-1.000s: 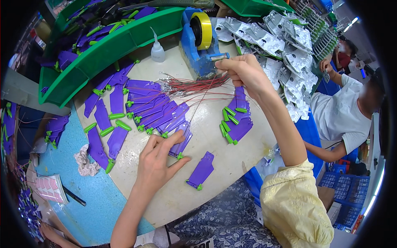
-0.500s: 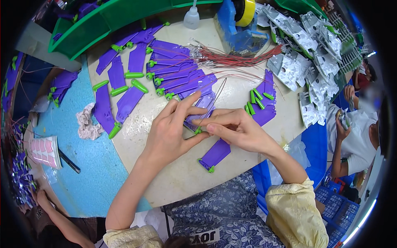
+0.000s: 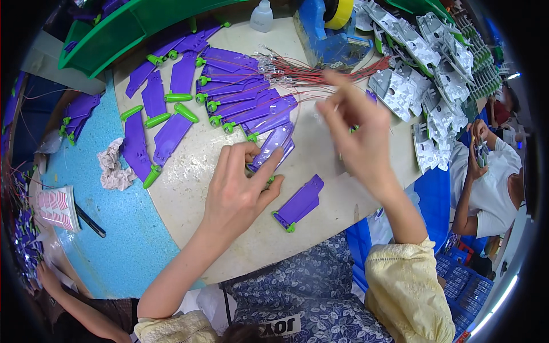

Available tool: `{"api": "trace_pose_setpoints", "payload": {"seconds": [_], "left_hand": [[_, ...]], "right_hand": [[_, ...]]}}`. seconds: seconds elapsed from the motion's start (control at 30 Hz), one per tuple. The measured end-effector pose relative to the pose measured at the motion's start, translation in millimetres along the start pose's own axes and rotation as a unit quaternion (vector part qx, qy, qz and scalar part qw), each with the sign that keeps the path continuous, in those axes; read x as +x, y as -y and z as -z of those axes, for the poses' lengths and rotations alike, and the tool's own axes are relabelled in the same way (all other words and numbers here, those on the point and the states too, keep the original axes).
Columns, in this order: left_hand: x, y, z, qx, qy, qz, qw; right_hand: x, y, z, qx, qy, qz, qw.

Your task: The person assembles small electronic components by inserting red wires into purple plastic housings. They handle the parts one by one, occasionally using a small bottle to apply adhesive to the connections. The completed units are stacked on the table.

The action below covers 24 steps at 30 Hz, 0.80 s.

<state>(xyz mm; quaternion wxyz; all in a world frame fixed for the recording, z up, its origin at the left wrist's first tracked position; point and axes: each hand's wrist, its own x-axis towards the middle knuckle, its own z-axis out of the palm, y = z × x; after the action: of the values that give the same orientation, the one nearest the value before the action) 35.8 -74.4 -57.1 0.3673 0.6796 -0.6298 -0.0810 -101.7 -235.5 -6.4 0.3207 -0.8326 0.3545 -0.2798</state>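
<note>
My left hand [image 3: 237, 186] is closed on a purple plastic wing-shaped part [image 3: 279, 143], pinning it to the table between fingers and thumb. A bit of green shows at the part's near end. Over the right of the table my right hand [image 3: 361, 128] is raised and smeared by motion, so its grip cannot be made out. Near it lies a bundle of red wires [image 3: 320, 73] with small clear tips. Another purple part [image 3: 300, 200] with green ends lies just right of my left hand. An overlapping row of purple parts [image 3: 240, 94] with green caps and thin wires fans out beyond.
Silver-grey plastic shells [image 3: 400, 94] are heaped at the right. A blue tape dispenser [image 3: 326, 43] and a small bottle [image 3: 262, 16] stand at the back beside a green bin [image 3: 114, 43]. Crumpled paper [image 3: 116, 166] lies at the left. Other people work on both sides.
My right hand has left the purple part and moved up and right toward the wires. My left hand keeps hold of the part. The view has shifted slightly.
</note>
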Motion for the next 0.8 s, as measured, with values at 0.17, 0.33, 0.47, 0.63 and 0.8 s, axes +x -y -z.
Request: {"api": "trace_pose_setpoints", "payload": {"seconds": [0.17, 0.33, 0.47, 0.63, 0.8], "left_hand": [[-0.8, 7.1, -3.9, -0.052, 0.000, 0.027, 0.998], [-2.8, 10.2, -4.2, -0.113, -0.027, 0.044, 0.992], [-5.5, 8.8, -7.0, -0.127, -0.051, 0.069, 0.988], [-4.7, 10.0, -7.3, -0.138, -0.056, 0.059, 0.987], [9.0, 7.4, 4.2, 0.044, -0.066, -0.002, 0.997]], "right_hand": [[21.8, 20.7, -3.6, 0.059, 0.077, 0.035, 0.995], [33.8, 30.5, -31.2, -0.036, 0.414, -0.071, 0.907], [42.6, 36.2, -43.7, 0.043, 0.514, -0.135, 0.846], [10.2, 25.3, -45.7, -0.033, 0.386, 0.046, 0.921], [41.2, 7.4, -24.3, -0.131, 0.079, 0.284, 0.947]]}}
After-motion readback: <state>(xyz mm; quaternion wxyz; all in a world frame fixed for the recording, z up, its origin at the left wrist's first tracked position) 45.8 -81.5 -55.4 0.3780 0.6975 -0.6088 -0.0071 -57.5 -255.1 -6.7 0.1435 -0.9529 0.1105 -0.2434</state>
